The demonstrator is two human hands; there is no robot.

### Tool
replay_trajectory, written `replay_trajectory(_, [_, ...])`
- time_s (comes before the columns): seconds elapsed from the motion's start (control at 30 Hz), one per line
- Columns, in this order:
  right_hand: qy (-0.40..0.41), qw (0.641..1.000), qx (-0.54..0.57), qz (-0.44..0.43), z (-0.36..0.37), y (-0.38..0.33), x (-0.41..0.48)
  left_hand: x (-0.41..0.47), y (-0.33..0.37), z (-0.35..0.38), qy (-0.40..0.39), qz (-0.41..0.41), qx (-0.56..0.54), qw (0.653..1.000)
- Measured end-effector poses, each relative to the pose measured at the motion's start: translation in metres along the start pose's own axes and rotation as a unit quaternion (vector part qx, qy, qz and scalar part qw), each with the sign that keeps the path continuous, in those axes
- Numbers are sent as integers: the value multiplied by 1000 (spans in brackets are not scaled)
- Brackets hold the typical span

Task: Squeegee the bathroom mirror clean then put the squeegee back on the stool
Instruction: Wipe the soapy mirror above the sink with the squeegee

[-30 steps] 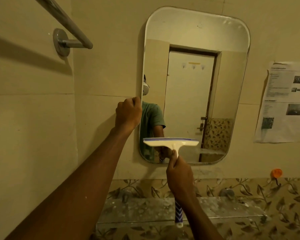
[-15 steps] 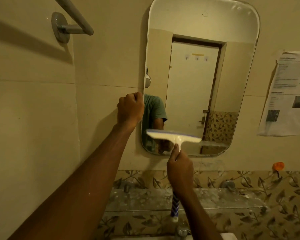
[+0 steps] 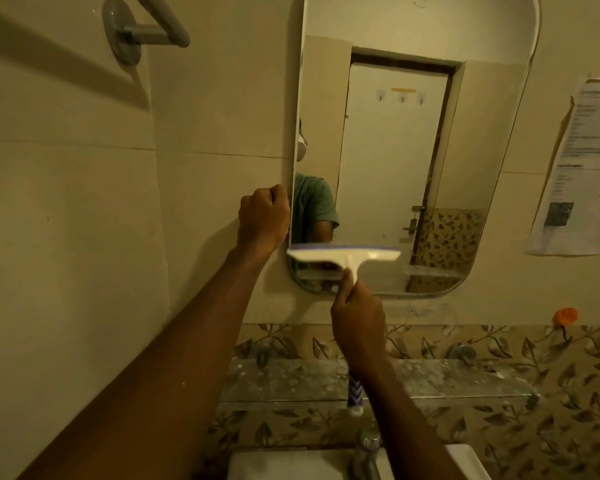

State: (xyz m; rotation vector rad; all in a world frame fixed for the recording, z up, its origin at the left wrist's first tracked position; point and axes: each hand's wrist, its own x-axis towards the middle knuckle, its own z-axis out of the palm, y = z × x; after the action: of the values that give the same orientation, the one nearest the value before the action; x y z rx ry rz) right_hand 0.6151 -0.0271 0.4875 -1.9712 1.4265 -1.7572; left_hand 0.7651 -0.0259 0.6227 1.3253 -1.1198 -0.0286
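Observation:
A rounded wall mirror (image 3: 395, 150) hangs on the cream tiled wall. My right hand (image 3: 357, 320) is shut on the handle of a white squeegee (image 3: 343, 255) with a blue blade edge. Its head lies level across the mirror's lower left part, against the glass. The handle's blue-striped end pokes out below my wrist. My left hand (image 3: 264, 220) is closed around the mirror's left edge at mid height. The stool is not in view.
A glass shelf (image 3: 430, 379) spotted with white marks runs under the mirror. Below it are a tap (image 3: 368, 448) and a white basin (image 3: 274, 465). A metal towel bar (image 3: 146, 29) is at upper left. A paper sheet (image 3: 582, 168) and an orange hook (image 3: 564, 317) are on the right wall.
The view has tilted down, so the mirror sits higher in frame and the basin shows. The squeegee head has levelled out low on the mirror; my left hand stays on the mirror's edge.

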Motion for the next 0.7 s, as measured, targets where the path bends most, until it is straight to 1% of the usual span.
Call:
replay_trajectory(0.07, [-19, 999, -39, 14, 5, 15, -26, -2, 0, 1, -3, 4, 7, 1000])
replay_trajectory(0.17, [-29, 999, -41, 20, 4, 17, -32, -4, 1, 0, -1, 8, 10, 1000])
replay_trajectory(0.37, [43, 999, 24, -5, -17, -10, 27, -7, -3, 3, 19, 47, 15, 999])
replay_trajectory(0.43, [30, 999, 23, -2, -18, -2, 21, -6, -6, 5, 26, 63, 18, 998])
replay_trajectory(0.53, [-20, 999, -27, 36, -16, 21, -9, -5, -9, 9, 46, 93, 45, 994])
replay_trajectory(0.6, [-38, 998, -47, 35, -23, 20, -9, -6, -9, 10, 54, 95, 55, 992])
replay_trajectory(0.7, [-10, 1000, 22, -9, -43, -10, 30, -6, -7, 10, 50, 85, 52, 994])
